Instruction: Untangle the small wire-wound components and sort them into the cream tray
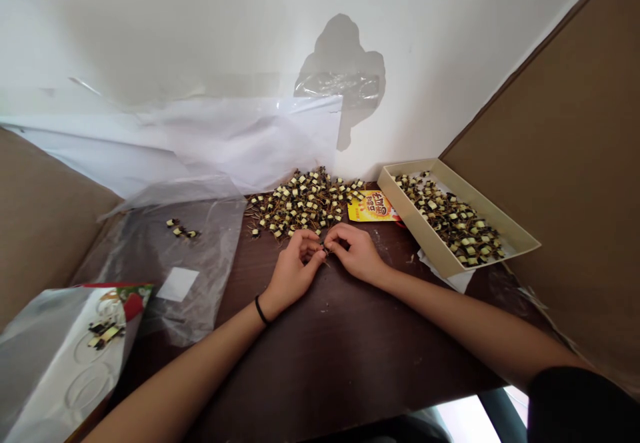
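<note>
My left hand [296, 268] and my right hand [356, 251] meet over the middle of the dark table [320, 349], fingertips pinched together. Between them is a small dark part [324, 248] with a thin wire end; most of it is hidden by the fingers. It resembles the pieces in the pile [305, 203] just beyond, which are small coil-like components with pale yellow blocks, black ends and thin copper-coloured leads. Right of that pile lies a yellow packet [373, 207] with printed characters.
A cream box [487, 215] at right holds many similar components. At left, a few components lie on a clear plastic bag [220, 283], others on a printed pouch [55, 369]. Cardboard panels [575, 143] and a white wall [240, 23] enclose the table.
</note>
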